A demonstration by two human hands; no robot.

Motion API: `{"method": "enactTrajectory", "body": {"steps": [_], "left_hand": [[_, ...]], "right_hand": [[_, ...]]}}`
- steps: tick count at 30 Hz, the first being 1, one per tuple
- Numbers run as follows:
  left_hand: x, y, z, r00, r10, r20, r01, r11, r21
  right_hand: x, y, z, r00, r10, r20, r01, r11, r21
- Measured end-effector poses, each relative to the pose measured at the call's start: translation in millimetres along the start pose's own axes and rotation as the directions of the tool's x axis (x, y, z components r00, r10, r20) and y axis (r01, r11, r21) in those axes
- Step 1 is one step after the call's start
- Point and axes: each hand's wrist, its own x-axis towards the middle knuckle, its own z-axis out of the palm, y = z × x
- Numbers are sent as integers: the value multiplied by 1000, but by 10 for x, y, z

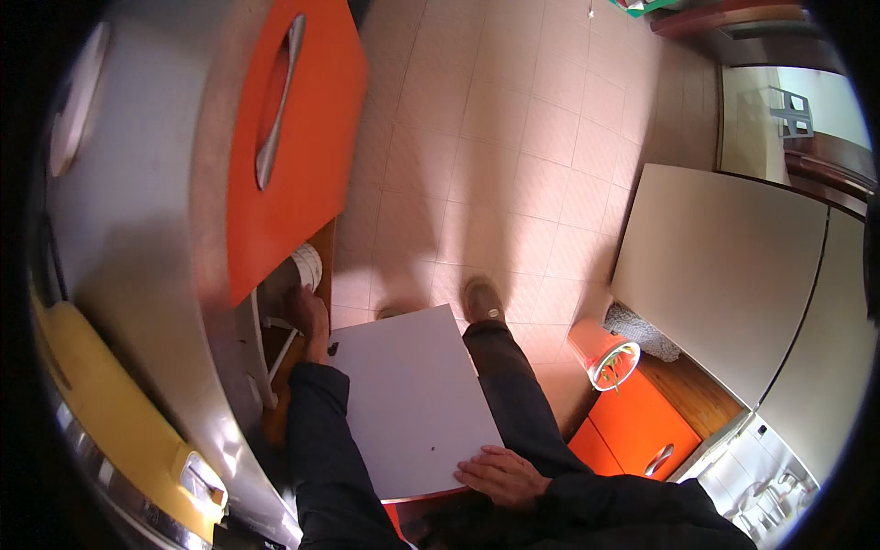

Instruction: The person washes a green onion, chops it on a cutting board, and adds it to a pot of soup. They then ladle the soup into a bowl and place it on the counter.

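Observation:
My left hand [313, 322] reaches into the open lower cabinet, close to a white round container [306, 267] on its wooden floor; its fingers are in shadow, so I cannot tell whether they hold anything. The white inner face of an open cabinet door [419, 405] lies between my arms. My right hand [505, 476] rests against the door's lower right corner, fingers spread along its edge. A white rack or frame [265, 357] stands inside the cabinet, beside my left hand.
An orange cabinet front [302, 137] with a metal handle lies ahead, under a steel counter [151, 227]. A yellow board [117, 419] is at the left. On the right are a pink bin [592, 344], orange drawers [636, 426] and a large pale appliance or cupboard [715, 275].

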Motion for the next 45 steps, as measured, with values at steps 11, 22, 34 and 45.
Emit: {"method": "enactTrajectory", "body": {"steps": [11,22,34,45], "left_hand": [[-558,369,-1120,876,-302,376,415,74,-907],[-2478,1257,-4505,942,305,140,20,366,-930],[-4477,502,-5567,842,406,-354,-538,613,-578],[-4542,921,-5560,746,586,-316,-658,722,-215]], "right_hand": [[209,8,-221,983,-62,171,84,988,-128],[676,135,-574,971,-211,108,229,952,-203],[2238,-151,-925,992,-97,-77,33,808,-588],[494,-487,-916,951,277,139,-291,647,704]]}}
